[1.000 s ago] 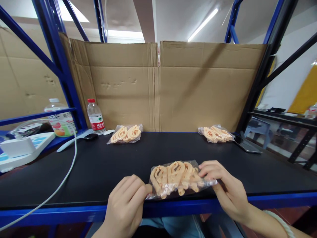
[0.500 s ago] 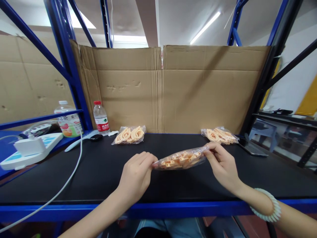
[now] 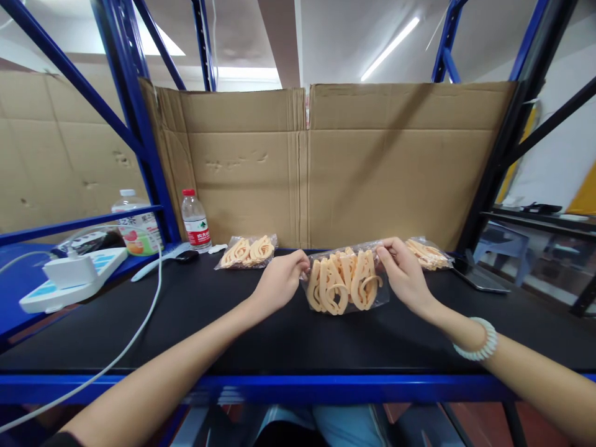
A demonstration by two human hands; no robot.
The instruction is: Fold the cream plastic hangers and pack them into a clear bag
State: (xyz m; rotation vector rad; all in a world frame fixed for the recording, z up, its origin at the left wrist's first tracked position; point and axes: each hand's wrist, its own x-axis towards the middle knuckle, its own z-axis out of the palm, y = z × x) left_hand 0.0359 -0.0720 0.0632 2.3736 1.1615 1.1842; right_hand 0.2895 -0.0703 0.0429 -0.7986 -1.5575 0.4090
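Note:
Between my two hands hangs a clear plastic bag of pale orange curled snacks point(image 3: 342, 282), its broad side facing me above the black table. My left hand point(image 3: 282, 276) pinches the bag's upper left corner. At its upper right corner, the fingers of my right hand point(image 3: 404, 273) are closed on the plastic; that wrist wears a pale beaded bracelet point(image 3: 482, 340). A similar snack bag point(image 3: 246, 251) lies at the back left of the table. Another snack bag point(image 3: 429, 253) rests at the back right, partly hidden behind my right hand.
Cardboard panels point(image 3: 246, 161) stand along the back. On the left are a red-capped water bottle point(image 3: 196, 223), a larger bottle point(image 3: 137, 226), a power strip point(image 3: 77, 282) and a white cable point(image 3: 151, 304) crossing the table. A flat dark device point(image 3: 482, 278) lies at right.
Both hands have raised the bag and moved it slightly away from me. It has turned from nearly edge-on to upright, so its curled snacks now show broadside.

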